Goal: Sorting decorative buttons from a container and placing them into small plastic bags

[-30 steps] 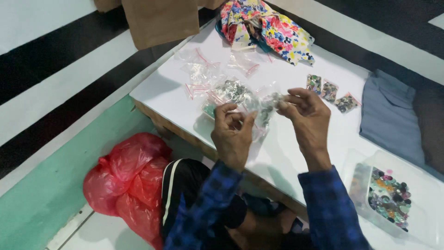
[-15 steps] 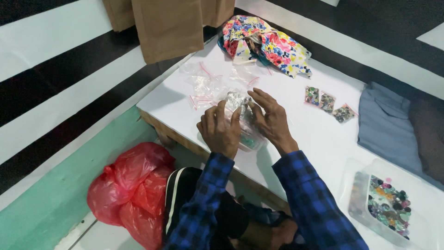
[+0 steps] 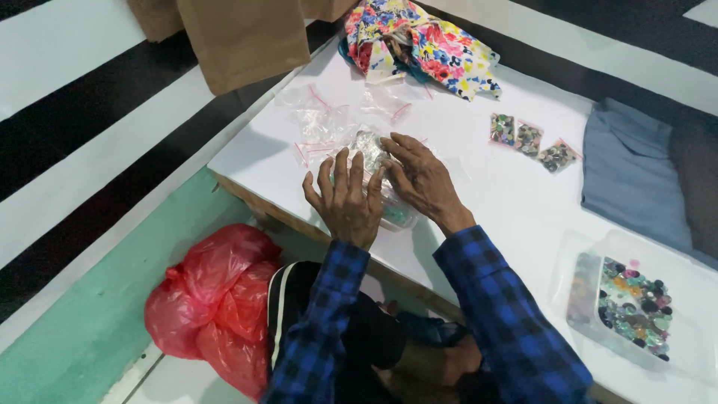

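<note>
Head view, looking down: both hands rest on a heap of small clear bags (image 3: 374, 161) near the front edge of the white tabletop (image 3: 479, 187). The left hand (image 3: 345, 198) lies palm down with fingers spread and slightly curled, pressing on the heap rather than closing round anything. The right hand (image 3: 420, 178) sits just beside it, fingers bent over the top of the same heap; whether it pinches one bag I cannot tell. Some bags look filled with small mixed beads, while empty zip bags (image 3: 318, 120) lie scattered just behind. Three filled packets (image 3: 527, 141) sit in a row well apart to the right, and a clear box of coloured beads (image 3: 624, 307) stands near the right corner. A flowered cloth (image 3: 422, 41) lies at the far edge, a red plastic bag (image 3: 213, 299) on the floor below. To handle this well, I judge one hand should steady the slippery pile while the other lifts a single bag by its edge.
</note>
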